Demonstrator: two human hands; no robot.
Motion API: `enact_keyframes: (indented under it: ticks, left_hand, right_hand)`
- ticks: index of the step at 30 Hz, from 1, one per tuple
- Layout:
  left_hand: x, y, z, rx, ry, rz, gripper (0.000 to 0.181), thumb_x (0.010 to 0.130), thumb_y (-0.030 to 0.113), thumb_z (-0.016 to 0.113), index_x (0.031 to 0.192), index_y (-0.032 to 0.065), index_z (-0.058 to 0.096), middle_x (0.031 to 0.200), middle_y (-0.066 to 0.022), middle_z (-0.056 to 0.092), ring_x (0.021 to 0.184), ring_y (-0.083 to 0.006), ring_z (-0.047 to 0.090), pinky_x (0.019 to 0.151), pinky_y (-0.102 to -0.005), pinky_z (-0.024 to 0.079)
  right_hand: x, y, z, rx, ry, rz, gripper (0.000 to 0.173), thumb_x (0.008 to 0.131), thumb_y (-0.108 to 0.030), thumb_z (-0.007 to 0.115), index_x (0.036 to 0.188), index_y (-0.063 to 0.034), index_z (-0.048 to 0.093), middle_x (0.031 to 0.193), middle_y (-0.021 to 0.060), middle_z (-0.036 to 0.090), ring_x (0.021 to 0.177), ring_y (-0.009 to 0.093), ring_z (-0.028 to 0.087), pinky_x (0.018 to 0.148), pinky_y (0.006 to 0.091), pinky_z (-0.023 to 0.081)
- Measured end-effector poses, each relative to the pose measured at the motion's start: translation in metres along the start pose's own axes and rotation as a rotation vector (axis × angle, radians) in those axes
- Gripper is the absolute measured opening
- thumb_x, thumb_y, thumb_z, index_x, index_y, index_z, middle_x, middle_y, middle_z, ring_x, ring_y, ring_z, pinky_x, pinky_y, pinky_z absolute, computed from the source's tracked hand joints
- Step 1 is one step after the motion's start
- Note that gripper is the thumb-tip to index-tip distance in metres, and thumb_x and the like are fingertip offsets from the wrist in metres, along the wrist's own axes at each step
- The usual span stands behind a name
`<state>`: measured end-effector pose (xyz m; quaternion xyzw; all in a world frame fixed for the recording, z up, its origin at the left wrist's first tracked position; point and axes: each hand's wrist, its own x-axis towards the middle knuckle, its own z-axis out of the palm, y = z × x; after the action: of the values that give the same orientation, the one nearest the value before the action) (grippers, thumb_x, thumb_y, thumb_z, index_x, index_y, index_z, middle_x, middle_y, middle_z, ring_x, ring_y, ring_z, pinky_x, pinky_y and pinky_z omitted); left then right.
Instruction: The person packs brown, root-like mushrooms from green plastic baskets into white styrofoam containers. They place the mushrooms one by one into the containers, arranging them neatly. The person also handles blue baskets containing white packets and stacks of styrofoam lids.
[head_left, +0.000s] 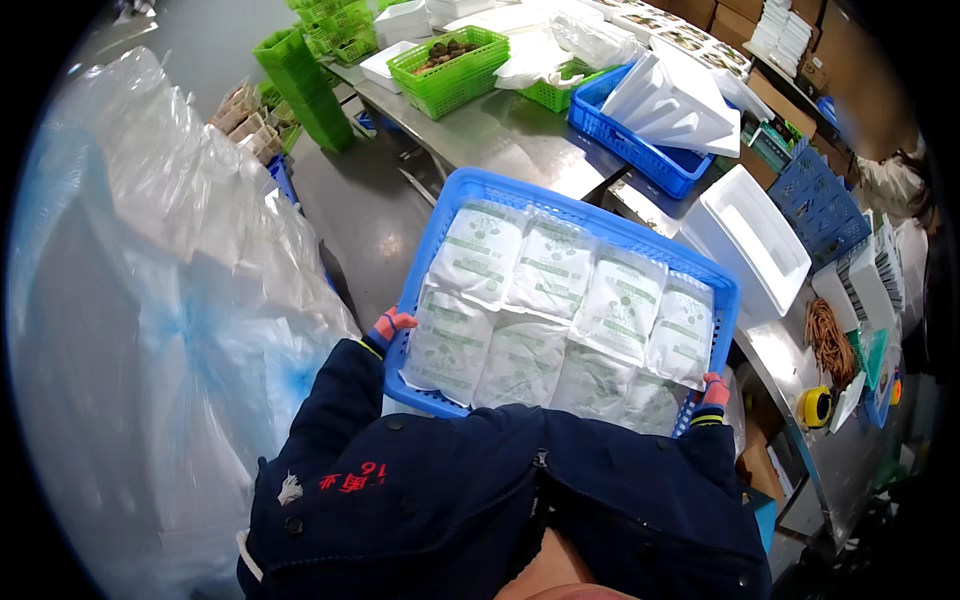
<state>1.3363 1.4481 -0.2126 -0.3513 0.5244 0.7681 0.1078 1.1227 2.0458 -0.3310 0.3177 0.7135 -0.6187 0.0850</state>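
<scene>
A blue plastic crate (577, 202) is held close in front of my body, tilted in the view. My left hand (392, 324), in a pinkish-orange glove, grips its left rim with the thumb over the edge. On the right rim, near the lower corner, my right hand (715, 390) has hold in a similar glove. Inside lie several flat white packs (619, 304) with green printing, arranged in two overlapping rows. The dark jacket hides part of the crate's near side, and the fingers under the rim are not visible.
Plastic-wrapped stacks (187, 300) stand on the left. Beyond the crate, a steel table (487, 139) bears green baskets (450, 71) and a blue crate (637, 150) of white foam pieces. At right are a white foam box (750, 240), rubber bands (829, 341) and a yellow tape roll (816, 407).
</scene>
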Motion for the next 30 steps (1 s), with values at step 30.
enact_keyframes:
  ticks: [30]
  left_hand:
    - [0.193, 0.122, -0.083, 0.267, 0.788, 0.457, 0.064, 0.080, 0.035, 0.057, 0.129, 0.0027, 0.031, 0.116, -0.0078, 0.051, 0.107, -0.0187, 0.045, 0.093, -0.0338, 0.032]
  right_hand:
    - [0.010, -0.033, 0.113, 0.243, -0.013, 0.390, 0.024, 0.080, -0.023, 0.050, 0.074, -0.0013, 0.056, 0.053, 0.0093, 0.053, 0.039, 0.019, 0.046, 0.037, 0.0301, 0.036]
